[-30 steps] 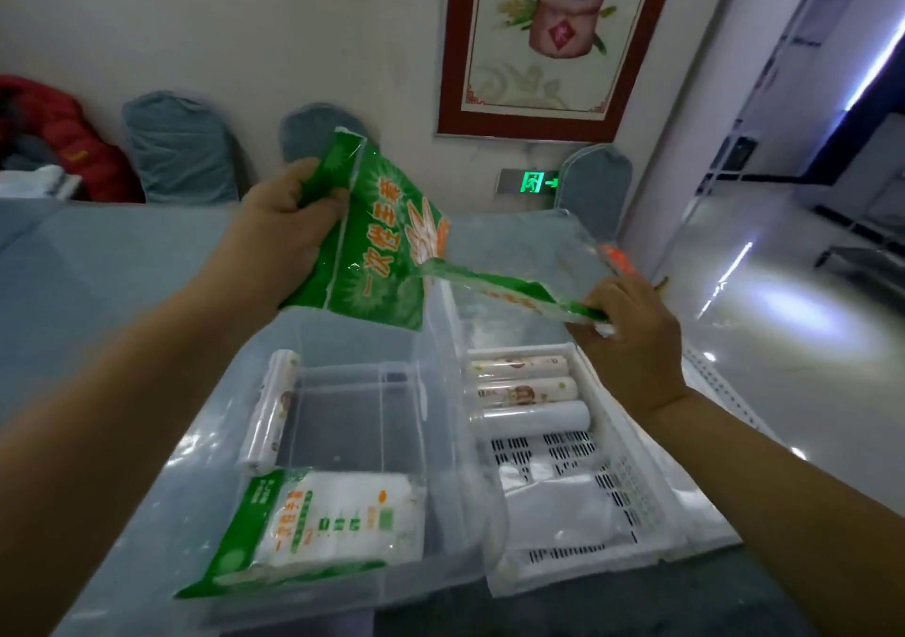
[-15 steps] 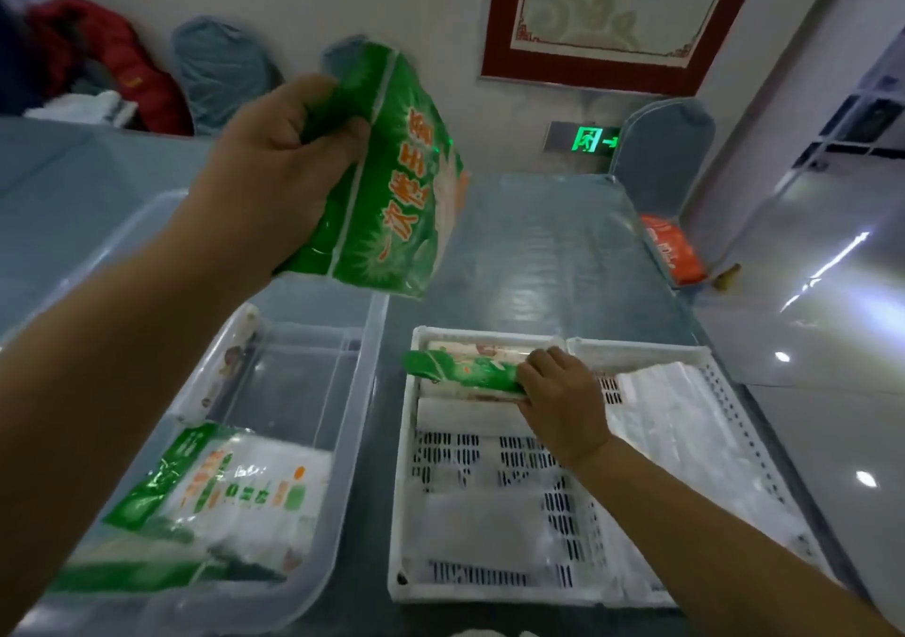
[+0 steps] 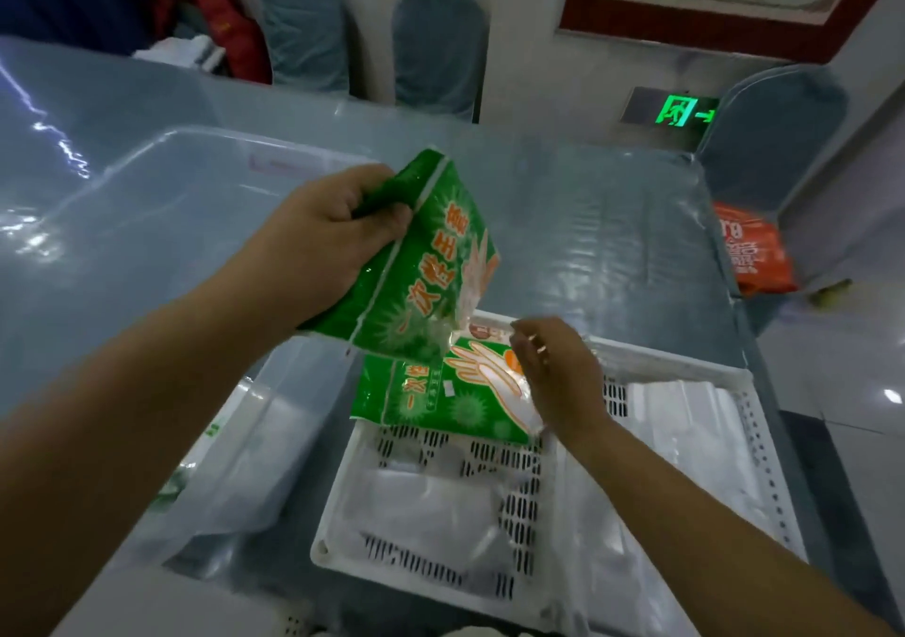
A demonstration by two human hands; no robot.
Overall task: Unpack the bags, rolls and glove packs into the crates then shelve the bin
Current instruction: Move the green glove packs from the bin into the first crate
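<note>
My left hand (image 3: pixel 333 239) grips a green glove pack (image 3: pixel 431 264) by its top edge and holds it tilted in the air over the near-left white crate (image 3: pixel 343 538). A second green glove pack (image 3: pixel 440 391) lies flat at the far end of that crate. My right hand (image 3: pixel 553 372) hovers at that pack's right edge with fingers loosely curled, touching it. Folded clear bags (image 3: pixel 431 499) lie in the crate's near half. A clear plastic bin (image 3: pixel 147 185) stands on the left. The rolls are mostly hidden under the packs.
A second white crate (image 3: pixel 764 440) with folded clear bags (image 3: pixel 685 421) adjoins on the right. All stand on a glossy blue-grey table (image 3: pixel 612 225). Blue-covered chairs (image 3: pixel 440 48) line the far wall; an orange bag (image 3: pixel 749 249) sits beyond the table's right edge.
My right hand laid the second glove pack flat in the white crate and loosened its hold. My left hand brought its pack down and rightward toward the crate.
</note>
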